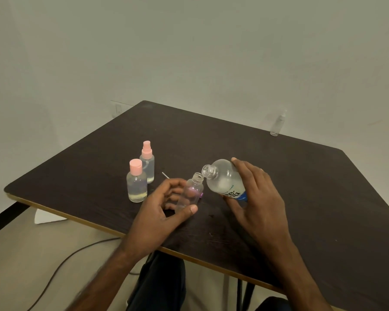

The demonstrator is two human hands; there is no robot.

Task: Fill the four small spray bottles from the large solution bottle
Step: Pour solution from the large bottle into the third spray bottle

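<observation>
My left hand [164, 209] grips a small clear bottle [190, 191] with its cap off, standing on the dark table [301, 187]. My right hand [254, 194] holds the large solution bottle [225, 179], which has a blue and white label. It is tilted left, and its open mouth sits just above the small bottle's neck. Two small bottles stand to the left with a little liquid in each: one with a pink flip cap [136, 181] and one with a pink spray head [147, 163]. A clear spray bottle [277, 124] stands at the table's far edge.
A thin white tube [165, 175] lies on the table behind the small bottle. A cable [61, 263] runs across the floor at the lower left. The wall stands close behind the table. My legs are under the near edge.
</observation>
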